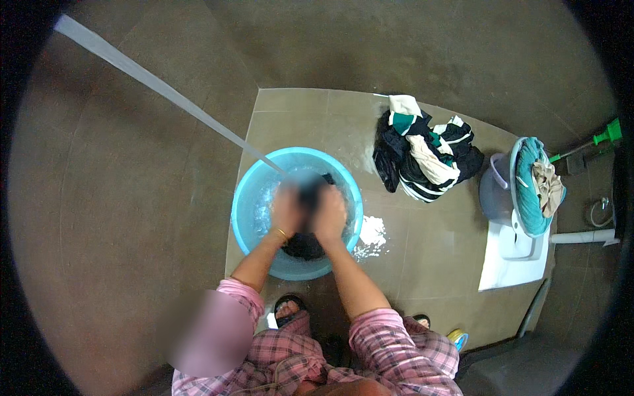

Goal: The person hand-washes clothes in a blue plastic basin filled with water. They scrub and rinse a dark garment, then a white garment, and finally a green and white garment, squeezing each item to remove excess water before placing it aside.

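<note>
A light blue round tub (246, 173) stands on the floor in front of me, with bubbly water (263, 206) inside. Black cloth (305, 247) lies in that water, and part of it rises between my hands. My left hand (286, 210) closes on its left side, a thin gold bangle at the wrist. Against its right side, my right hand (330, 212) grips too. Blur covers both hands, so single fingers are hard to make out. A long pale grey strip (165, 92), pipe or water stream I cannot tell, slants down into the tub from the upper left.
White powder (373, 232) is spilled right of the tub. Black, white and green clothes (429, 153) lie heaped farther right. Beyond them, a bucket (496, 191) stands beside a teal basin (528, 188) with beige cloth (547, 188), near a white squat toilet (492, 264). Dark walls enclose the floor.
</note>
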The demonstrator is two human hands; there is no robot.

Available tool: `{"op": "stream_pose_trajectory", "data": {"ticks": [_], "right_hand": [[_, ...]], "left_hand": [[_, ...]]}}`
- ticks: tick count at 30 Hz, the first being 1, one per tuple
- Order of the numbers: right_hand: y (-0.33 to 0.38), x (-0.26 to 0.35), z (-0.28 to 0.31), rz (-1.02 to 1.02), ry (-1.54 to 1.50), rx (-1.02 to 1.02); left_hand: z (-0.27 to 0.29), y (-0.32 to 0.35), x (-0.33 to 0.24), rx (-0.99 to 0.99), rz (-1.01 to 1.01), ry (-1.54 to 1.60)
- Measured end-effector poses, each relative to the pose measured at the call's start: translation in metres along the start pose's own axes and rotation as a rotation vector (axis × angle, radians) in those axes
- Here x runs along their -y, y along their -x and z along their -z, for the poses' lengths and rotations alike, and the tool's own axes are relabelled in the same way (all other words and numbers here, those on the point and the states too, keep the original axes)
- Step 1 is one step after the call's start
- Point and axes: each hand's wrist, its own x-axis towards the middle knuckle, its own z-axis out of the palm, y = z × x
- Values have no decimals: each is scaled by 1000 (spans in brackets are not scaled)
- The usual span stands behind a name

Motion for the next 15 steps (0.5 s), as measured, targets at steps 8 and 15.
{"op": "stream_pose_trajectory", "data": {"ticks": [8, 15], "right_hand": [[-5, -26, -35, -322, 107, 556], [10, -44, -31, -405, -19, 319]], "left_hand": [[2, 1, 58, 84, 72, -101], [39, -26, -19, 626, -192, -277]]}}
